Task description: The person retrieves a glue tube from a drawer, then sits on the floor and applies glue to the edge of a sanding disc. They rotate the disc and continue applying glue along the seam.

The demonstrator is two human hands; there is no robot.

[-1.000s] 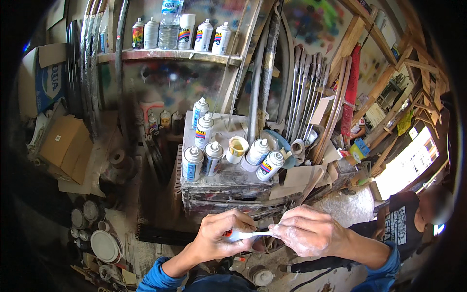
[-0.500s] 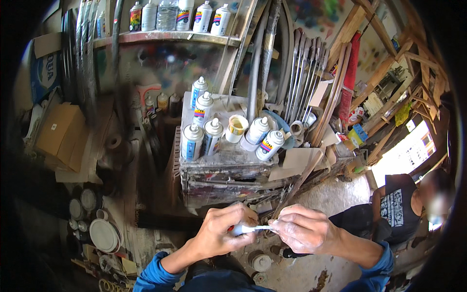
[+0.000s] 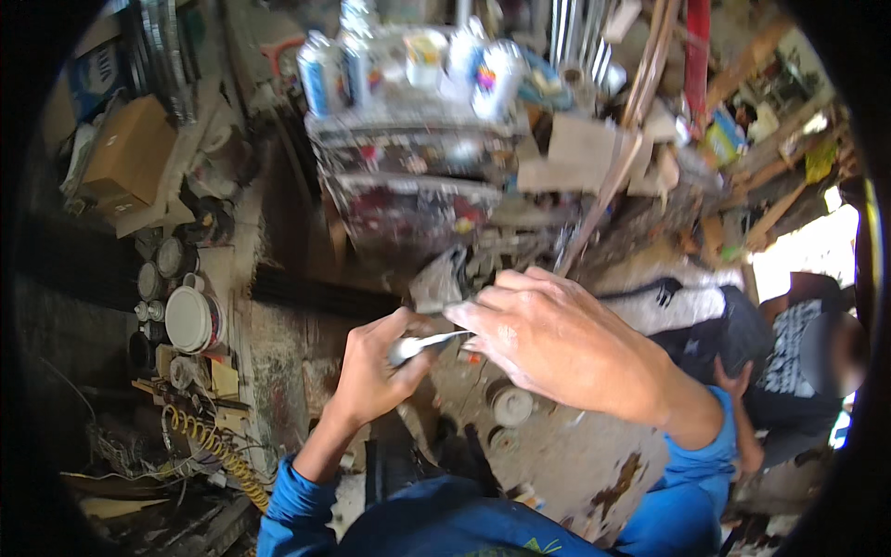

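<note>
My left hand is closed round a small white tube with a narrow tip, held in front of my body. My right hand, dusted with white powder, has its fingers pressed together at the far end of that thin white tip. The back of the right hand hides most of its fingers. Both hands are up in the air above the floor.
A paint-stained cabinet carries several spray cans ahead. A cardboard box, a white-lidded bucket and a yellow coiled hose are on the left. A person in black sits at the right.
The view has tipped downward, so the cabinet and cans sit higher. My right hand has turned, its back now uppermost; the left still holds the tube, its rounded end now towards me.
</note>
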